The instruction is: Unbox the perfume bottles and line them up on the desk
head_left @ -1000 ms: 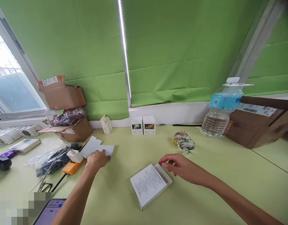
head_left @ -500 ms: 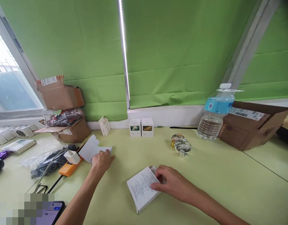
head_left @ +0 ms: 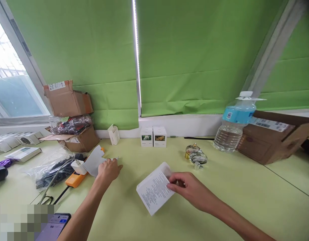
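Note:
My right hand (head_left: 185, 187) pinches the right edge of a small white carton (head_left: 155, 190) with dense dark print on the face turned to me. The carton is tilted, its upper end towards the back. At the left, my left hand (head_left: 109, 168) has its fingers curled over the edge of a white cut sheet (head_left: 94, 160), like thin card or paper. That sheet bends upward beside a white plug adapter (head_left: 79, 166) on an orange power strip (head_left: 74, 179). The left fingertips are partly hidden behind the hand.
Two small white boxes (head_left: 153, 140) and an open white box (head_left: 113, 135) stand along the back. Shiny round metal pieces (head_left: 196, 155), a large water bottle (head_left: 232, 130) and a cardboard box (head_left: 267, 140) are at right. Bagged cables (head_left: 54, 172) and a phone (head_left: 55, 226) lie left.
My right hand has lifted and tipped the printed carton. The white sheet at my left hand has bent upward at its left side. The view has shifted slightly.

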Motion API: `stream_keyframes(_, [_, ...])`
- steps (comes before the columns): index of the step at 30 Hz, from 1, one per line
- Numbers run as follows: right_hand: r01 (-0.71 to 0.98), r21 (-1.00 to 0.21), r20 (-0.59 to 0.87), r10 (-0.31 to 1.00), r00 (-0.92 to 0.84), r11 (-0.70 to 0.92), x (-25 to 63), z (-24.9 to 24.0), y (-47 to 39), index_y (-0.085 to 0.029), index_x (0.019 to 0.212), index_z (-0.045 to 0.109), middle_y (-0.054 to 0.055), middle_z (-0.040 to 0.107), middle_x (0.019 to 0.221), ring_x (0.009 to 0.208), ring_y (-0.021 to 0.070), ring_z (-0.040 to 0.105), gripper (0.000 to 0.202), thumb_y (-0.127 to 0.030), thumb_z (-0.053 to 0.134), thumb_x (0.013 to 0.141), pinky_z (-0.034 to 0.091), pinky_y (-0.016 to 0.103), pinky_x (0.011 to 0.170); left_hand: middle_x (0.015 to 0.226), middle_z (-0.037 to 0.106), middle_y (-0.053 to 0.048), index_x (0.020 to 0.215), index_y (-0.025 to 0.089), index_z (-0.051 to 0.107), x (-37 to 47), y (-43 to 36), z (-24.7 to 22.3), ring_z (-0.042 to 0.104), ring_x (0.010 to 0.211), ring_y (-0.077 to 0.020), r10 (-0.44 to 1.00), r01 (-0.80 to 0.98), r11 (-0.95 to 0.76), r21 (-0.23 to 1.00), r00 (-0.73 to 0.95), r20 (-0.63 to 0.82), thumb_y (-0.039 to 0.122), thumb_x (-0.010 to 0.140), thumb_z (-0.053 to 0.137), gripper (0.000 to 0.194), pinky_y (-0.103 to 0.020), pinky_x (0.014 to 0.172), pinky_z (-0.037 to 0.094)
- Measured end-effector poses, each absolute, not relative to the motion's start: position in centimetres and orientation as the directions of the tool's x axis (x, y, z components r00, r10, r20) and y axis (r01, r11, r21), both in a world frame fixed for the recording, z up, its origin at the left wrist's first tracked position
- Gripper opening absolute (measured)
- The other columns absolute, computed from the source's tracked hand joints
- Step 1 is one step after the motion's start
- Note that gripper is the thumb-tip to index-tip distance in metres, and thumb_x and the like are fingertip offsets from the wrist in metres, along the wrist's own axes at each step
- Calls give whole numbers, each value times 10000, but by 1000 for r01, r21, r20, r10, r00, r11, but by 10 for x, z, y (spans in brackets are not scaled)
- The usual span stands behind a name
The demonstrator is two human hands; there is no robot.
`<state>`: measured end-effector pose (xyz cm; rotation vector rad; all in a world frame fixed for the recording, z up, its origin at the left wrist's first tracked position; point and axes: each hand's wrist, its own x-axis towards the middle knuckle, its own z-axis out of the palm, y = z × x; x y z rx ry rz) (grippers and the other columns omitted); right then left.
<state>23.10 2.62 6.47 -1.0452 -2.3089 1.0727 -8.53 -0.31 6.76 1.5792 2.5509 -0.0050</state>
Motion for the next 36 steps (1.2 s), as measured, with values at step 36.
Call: stream_keyframes(36, [344,-591,391,632,-669,730,207,-7,29,-224,919,640,35,617,964,849,165,602,216,-184,429,932,458,273,772,1174,594,-76,1191,162,548,-114,97,52,615,983,-196,778,550,352,758,-621,89,347,913,564,335,-402,830,534])
